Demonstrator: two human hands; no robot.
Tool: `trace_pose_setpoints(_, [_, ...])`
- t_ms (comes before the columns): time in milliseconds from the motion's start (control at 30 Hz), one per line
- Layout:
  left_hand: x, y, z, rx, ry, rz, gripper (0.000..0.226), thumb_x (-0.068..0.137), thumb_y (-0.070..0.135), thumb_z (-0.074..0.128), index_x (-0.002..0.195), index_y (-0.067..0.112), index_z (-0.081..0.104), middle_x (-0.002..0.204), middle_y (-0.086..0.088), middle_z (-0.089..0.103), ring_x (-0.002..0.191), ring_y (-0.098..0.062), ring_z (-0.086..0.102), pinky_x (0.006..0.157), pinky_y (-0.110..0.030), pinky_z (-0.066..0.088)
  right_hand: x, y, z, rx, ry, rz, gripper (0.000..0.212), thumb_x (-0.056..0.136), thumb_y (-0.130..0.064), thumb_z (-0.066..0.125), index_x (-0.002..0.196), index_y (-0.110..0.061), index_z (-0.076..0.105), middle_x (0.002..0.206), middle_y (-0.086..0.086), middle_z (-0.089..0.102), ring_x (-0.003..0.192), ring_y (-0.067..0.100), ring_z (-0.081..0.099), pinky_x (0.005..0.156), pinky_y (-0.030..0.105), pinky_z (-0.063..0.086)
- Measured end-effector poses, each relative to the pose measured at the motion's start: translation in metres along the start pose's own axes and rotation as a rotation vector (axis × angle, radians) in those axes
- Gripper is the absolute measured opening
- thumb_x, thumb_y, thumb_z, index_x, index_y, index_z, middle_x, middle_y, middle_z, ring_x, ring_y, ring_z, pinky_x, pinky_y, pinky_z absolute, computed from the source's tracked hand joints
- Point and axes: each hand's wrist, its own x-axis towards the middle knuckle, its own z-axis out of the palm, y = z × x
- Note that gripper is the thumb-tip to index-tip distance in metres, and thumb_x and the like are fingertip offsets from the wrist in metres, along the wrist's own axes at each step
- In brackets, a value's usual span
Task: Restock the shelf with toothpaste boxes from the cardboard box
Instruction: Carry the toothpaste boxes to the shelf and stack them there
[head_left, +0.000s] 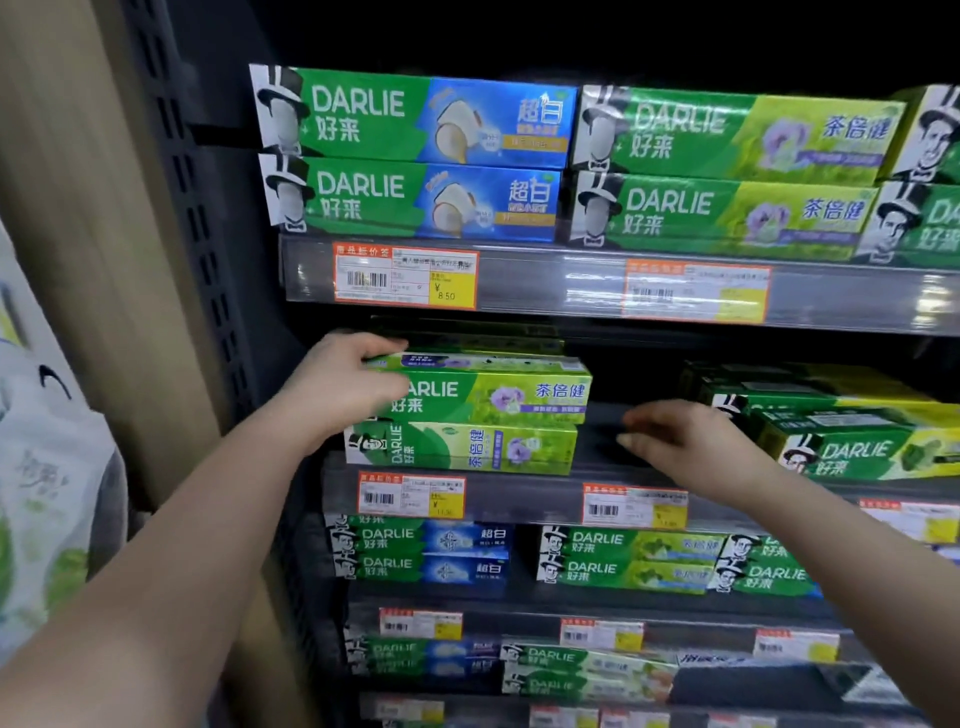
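Note:
My left hand grips the left end of a green Darlie toothpaste box, which lies on top of another green box at the left of the middle shelf. My right hand hovers over the bare gap of that shelf, fingers apart and pointing left, holding nothing. The cardboard box is not in view.
Stacked green boxes fill the right of the middle shelf. The upper shelf holds blue-green boxes and green ones. Lower shelves carry more boxes. A wooden panel and a perforated upright stand at the left.

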Motion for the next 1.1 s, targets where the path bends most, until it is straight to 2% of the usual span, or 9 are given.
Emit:
trace_pose_setpoints(167, [-0.015,-0.009,0.016,0.11,0.271,0.072,0.065,0.06,0.028,0.054,0.124,0.017,0.053,0.118,-0.005,0.034,0.125,-0.025,0.037,0.098,-0.02,0.026,-0.001,-0.024,0.007,0.177,-0.07,-0.074,0.047,0.083,-0.038,0.061,0.125,-0.018,0.055,0.105,0.001,0.068,0.098,0.016,0.063,0.09,0.028,0.048])
trace_pose_setpoints(267, [-0.022,-0.022,0.021,0.073,0.3,0.02,0.072,0.076,0.015,0.063,0.14,0.012,0.031,0.144,-0.01,0.031,0.133,-0.025,0.031,0.104,-0.022,0.023,-0.003,-0.037,0.016,0.162,-0.072,-0.146,0.028,0.085,-0.04,0.056,0.109,-0.027,0.064,0.09,0.002,0.072,0.087,0.019,0.065,0.082,0.035,0.051])
trace_pose_setpoints(333, [-0.025,-0.033,0.023,0.044,0.231,-0.059,0.082,0.078,0.016,0.063,0.146,0.016,0.017,0.139,-0.006,0.044,0.123,-0.025,0.046,0.101,-0.031,0.036,-0.005,-0.043,0.022,0.089,0.004,-0.128,0.018,0.086,-0.042,0.055,0.086,-0.028,0.066,0.071,0.0,0.067,0.075,0.023,0.061,0.07,0.034,0.05])
trace_pose_setpoints(433, [-0.026,-0.047,0.024,0.065,0.21,-0.088,0.073,0.076,0.019,0.066,0.14,0.018,0.031,0.118,-0.004,0.063,0.101,-0.024,0.06,0.08,-0.03,0.044,-0.01,-0.052,0.03,-0.026,0.125,-0.081,0.024,0.086,-0.044,0.053,0.083,-0.024,0.066,0.063,0.002,0.062,0.074,0.03,0.06,0.062,0.033,0.044])
trace_pose_setpoints(600, [-0.029,-0.046,0.022,0.058,0.215,-0.06,0.037,0.077,0.02,0.069,0.111,0.015,0.056,0.103,-0.004,0.068,0.095,-0.026,0.063,0.083,-0.036,0.049,-0.01,-0.055,0.035,0.01,0.189,0.007,0.031,0.084,-0.046,0.056,0.101,-0.025,0.07,0.086,0.01,0.072,0.088,0.033,0.063,0.069,0.036,0.049])
trace_pose_setpoints(700, [-0.03,-0.046,0.021,0.021,0.204,-0.074,0.027,0.078,0.022,0.068,0.103,0.013,0.061,0.095,-0.007,0.07,0.087,-0.029,0.066,0.083,-0.042,0.053,-0.009,-0.057,0.035,0.046,0.165,0.039,0.032,0.082,-0.047,0.058,0.096,-0.021,0.071,0.074,0.006,0.067,0.084,0.031,0.064,0.066,0.032,0.045])
trace_pose_setpoints(833, [-0.029,-0.046,0.019,-0.038,0.213,-0.064,0.018,0.076,0.02,0.07,0.092,0.013,0.066,0.088,-0.005,0.072,0.081,-0.026,0.068,0.08,-0.046,0.055,-0.006,-0.059,0.035,0.034,0.123,0.075,0.029,0.085,-0.043,0.057,0.065,-0.022,0.06,0.054,0.001,0.05,0.071,0.031,0.057,0.059,0.03,0.038])
trace_pose_setpoints(933, [-0.031,-0.046,0.02,-0.07,0.211,-0.061,0.011,0.076,0.017,0.071,0.077,0.025,0.063,0.08,0.003,0.07,0.079,-0.022,0.068,0.078,-0.042,0.055,-0.003,-0.059,0.034,0.06,0.117,0.096,0.028,0.085,-0.042,0.057,0.078,-0.017,0.068,0.063,0.011,0.058,0.075,0.033,0.059,0.06,0.03,0.039])
trace_pose_setpoints(1100, [-0.034,-0.045,0.019,-0.178,0.174,-0.061,0.014,0.08,0.019,0.068,0.093,0.018,0.064,0.081,0.011,0.066,0.078,-0.005,0.063,0.065,-0.025,0.048,-0.003,-0.055,0.033,0.121,0.116,0.083,0.027,0.083,-0.04,0.06,0.087,-0.016,0.071,0.054,-0.007,0.05,0.065,0.021,0.053,0.059,0.026,0.034])
